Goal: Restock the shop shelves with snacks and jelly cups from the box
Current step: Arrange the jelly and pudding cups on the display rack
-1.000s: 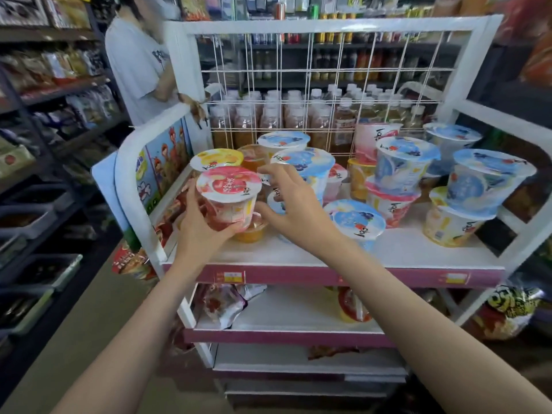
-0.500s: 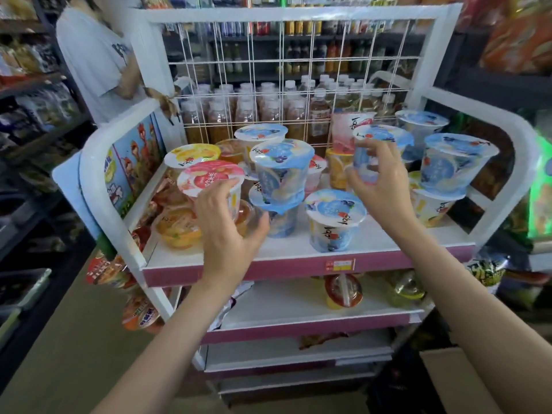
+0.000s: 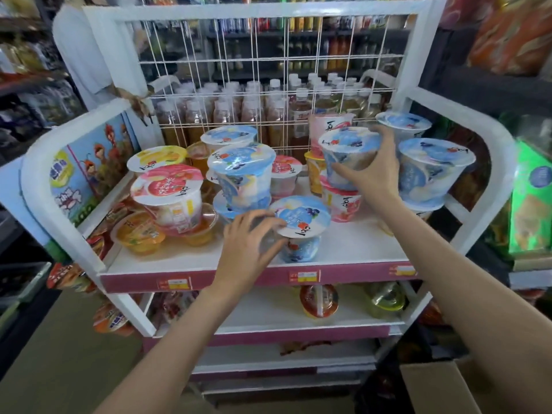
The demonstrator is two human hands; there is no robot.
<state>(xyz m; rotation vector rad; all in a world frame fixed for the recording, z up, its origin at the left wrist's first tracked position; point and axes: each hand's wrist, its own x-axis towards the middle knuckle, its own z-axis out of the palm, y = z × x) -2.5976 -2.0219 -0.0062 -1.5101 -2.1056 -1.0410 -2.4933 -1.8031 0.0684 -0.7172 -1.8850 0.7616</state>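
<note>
Left hand point(image 3: 248, 237) now off pink cup point(image 3: 168, 198), onto front blue cup point(image 3: 300, 227).

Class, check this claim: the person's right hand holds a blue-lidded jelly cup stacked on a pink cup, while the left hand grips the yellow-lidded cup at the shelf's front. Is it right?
Not quite. The head view shows the left hand at a blue-lidded cup at the shelf's front, not a yellow-lidded one. The right hand does hold a blue-lidded jelly cup stacked on a pink cup.

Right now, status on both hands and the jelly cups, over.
Left hand grips front blue-lidded cup on top shelf. Right hand grips stacked blue-lidded cup atop pink-lidded cup. Neighbouring cups crowd both.
</note>
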